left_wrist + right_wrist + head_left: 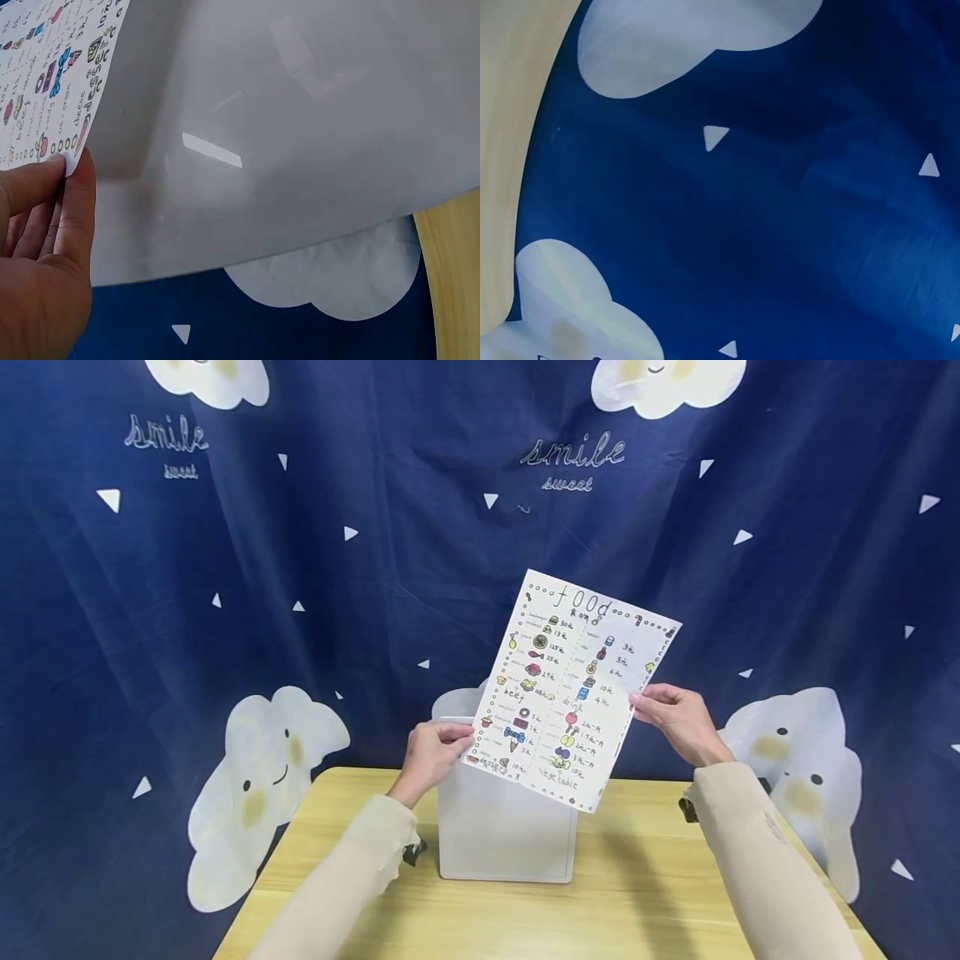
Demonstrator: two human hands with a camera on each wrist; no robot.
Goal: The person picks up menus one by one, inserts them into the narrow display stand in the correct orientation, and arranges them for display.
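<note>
Two hands pinch the hand-drawn food sheet [573, 689] by its side edges, left hand [433, 756] and right hand [678, 720], holding it tilted above the white box [506, 831] so the drawings face the person

Sheet [573, 689] covered the board's [507, 827] top right, small print too tiny to read, left hand [41, 247] cropped by wrist view's edge, right hand [675, 720] missing from its wrist view.

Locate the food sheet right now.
In the head view the food sheet is held up at centre, tilted, pinched between the left hand and right hand, in front of the white board.
</note>
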